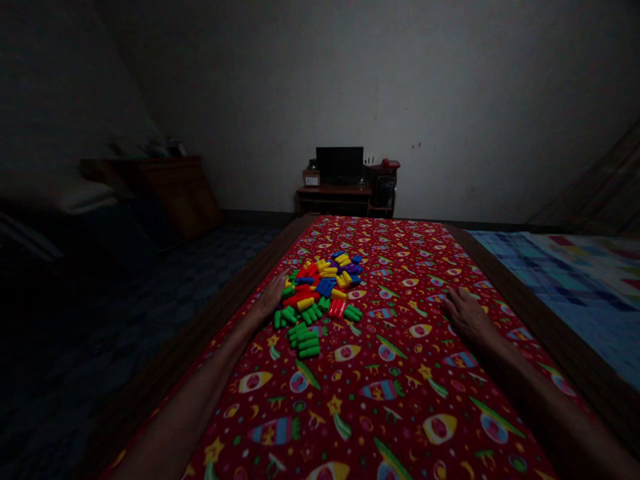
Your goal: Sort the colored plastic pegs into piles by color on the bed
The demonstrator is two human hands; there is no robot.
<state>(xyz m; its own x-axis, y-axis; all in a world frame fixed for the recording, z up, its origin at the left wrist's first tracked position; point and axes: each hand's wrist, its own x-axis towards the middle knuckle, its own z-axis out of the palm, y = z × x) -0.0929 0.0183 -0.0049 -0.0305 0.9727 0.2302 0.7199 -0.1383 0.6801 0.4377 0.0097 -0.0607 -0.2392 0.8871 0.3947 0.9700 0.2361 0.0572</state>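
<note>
My left hand [273, 293] rests at the left edge of a heap of plastic pieces, its fingers stretched along the outermost ones. The heap mixes green pieces [307, 341], red pieces [301, 297], yellow pieces [329, 272], blue pieces [325, 287] and purple pieces [353, 269]; they look like short rounded tubes joined in rows. Nothing shows in that hand, though the dim light blurs its fingertips. Well to the right of the heap, my right hand [467, 313] lies on the red patterned cloth [383, 427], fingers apart and holding nothing.
The cloth covers a long surface with a brown border [545, 330]. Beyond its far end stands a desk [334, 191] with a monitor [340, 165] and a small box [311, 178]. A wooden cabinet [183, 197] is at left; blue checked bedding [530, 280] lies at right.
</note>
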